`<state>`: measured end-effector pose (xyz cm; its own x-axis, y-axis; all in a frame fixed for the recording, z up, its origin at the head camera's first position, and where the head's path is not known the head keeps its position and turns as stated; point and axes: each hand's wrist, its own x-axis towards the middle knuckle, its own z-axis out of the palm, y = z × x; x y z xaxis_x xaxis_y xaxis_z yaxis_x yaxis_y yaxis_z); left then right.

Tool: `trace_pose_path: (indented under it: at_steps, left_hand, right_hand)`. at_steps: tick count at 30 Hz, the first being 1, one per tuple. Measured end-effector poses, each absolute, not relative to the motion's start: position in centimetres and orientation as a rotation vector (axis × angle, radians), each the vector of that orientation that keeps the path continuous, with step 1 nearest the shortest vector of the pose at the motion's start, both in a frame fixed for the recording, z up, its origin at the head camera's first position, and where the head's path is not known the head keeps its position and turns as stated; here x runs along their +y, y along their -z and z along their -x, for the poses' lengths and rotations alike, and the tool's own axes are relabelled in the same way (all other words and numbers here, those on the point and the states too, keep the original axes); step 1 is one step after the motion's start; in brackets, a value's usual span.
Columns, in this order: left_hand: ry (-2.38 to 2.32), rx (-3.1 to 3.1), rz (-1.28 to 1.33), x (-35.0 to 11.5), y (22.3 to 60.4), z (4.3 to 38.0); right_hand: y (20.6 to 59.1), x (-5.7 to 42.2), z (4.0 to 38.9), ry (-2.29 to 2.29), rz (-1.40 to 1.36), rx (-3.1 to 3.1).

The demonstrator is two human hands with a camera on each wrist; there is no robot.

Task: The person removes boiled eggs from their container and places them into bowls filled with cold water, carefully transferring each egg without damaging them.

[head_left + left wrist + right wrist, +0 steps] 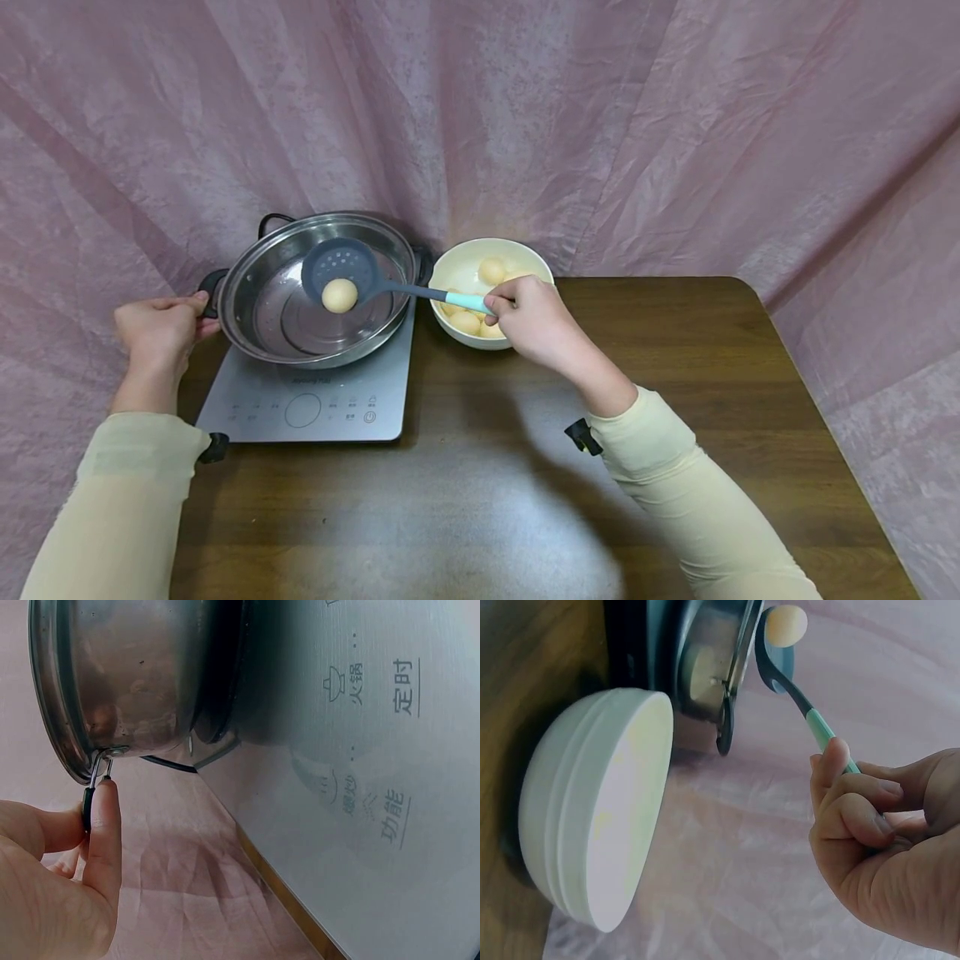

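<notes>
My left hand (161, 329) pinches the black side handle (88, 808) of a steel pot (247, 333) between thumb and fingers. The pot stands on a silver induction cooker (247, 400). In my right hand (536, 321) is the mint-green handle of a grey slotted spoon (341, 260). The spoon's head is above the pot and bears one pale yellow ball (340, 296); the right wrist view shows this ball (787, 626) above the rim. Below my right hand stands a white bowl (562, 817) with several similar balls (465, 322), partly hidden by the hand.
A brown wooden table (450, 500) carries everything. Pink curtain (480, 125) hangs right behind the pot and bowl. The pot's other black handle (424, 267) sits close to the bowl's rim. A black cord (276, 218) loops behind the pot.
</notes>
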<state>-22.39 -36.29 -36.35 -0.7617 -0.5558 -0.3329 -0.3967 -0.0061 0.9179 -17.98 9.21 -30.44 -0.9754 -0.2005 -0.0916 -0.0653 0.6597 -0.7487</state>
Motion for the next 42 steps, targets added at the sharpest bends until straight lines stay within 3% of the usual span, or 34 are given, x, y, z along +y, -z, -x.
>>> trace_pose_path:
  at_steps: [13,42]
  left_hand:
    - [1.883,-2.117,-1.064,-36.4,36.3,22.4]
    - [1.876,-2.122,-1.032,-36.5,36.4,22.2]
  right_hand:
    - [29.9,13.6,18.0,1.214,0.079,2.762]
    - [33.5,21.5,16.8,1.069,-0.139,2.906]
